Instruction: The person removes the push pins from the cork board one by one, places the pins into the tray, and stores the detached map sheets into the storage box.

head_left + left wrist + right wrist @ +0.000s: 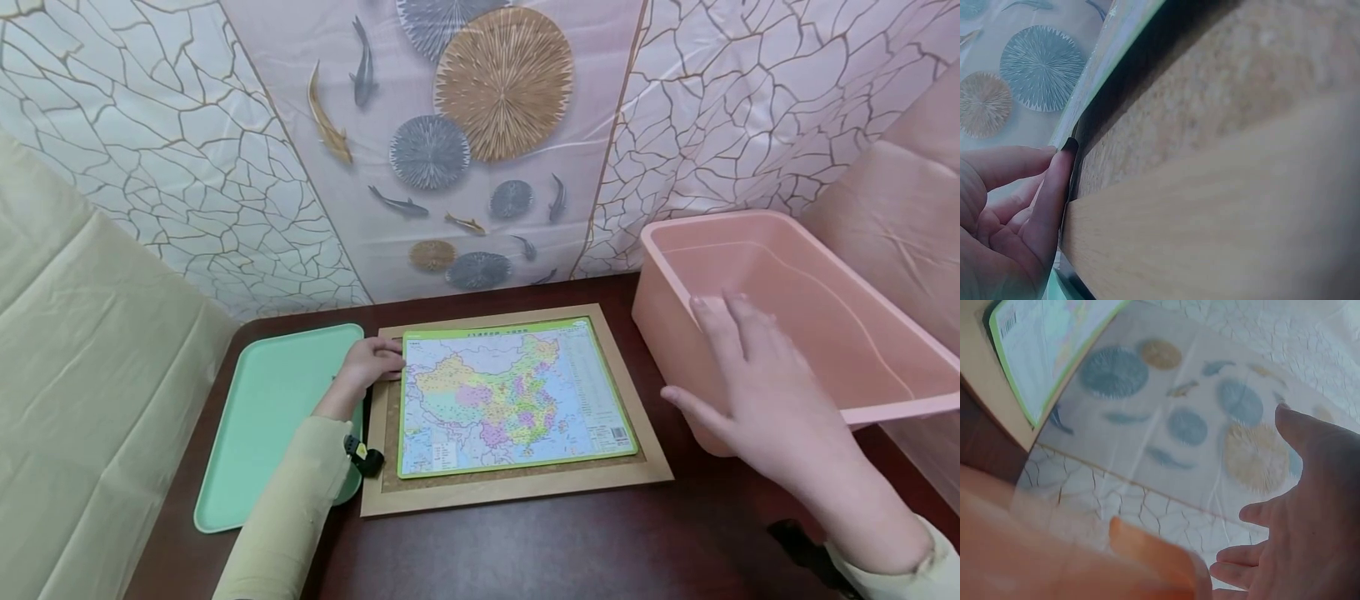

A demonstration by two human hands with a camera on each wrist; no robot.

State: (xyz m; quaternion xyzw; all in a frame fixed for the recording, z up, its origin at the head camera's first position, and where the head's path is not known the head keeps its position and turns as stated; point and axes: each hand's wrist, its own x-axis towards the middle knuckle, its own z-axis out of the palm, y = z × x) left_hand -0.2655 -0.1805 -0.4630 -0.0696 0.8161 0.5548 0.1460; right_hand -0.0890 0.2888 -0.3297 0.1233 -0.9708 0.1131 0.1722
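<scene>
My left hand (pixel 367 365) pinches the map (pixel 498 402) by its left edge; my spread right hand (pixel 776 400) holds nothing. Likely lifting; next needs steadiness.

A colourful map (pixel 517 400), rectangular with a green border, sits face up over a cork board (pixel 1241 81) with a pale wooden frame (pixel 517 496). Right of that, a pink bin (pixel 757 275) stands open-topped.
</scene>
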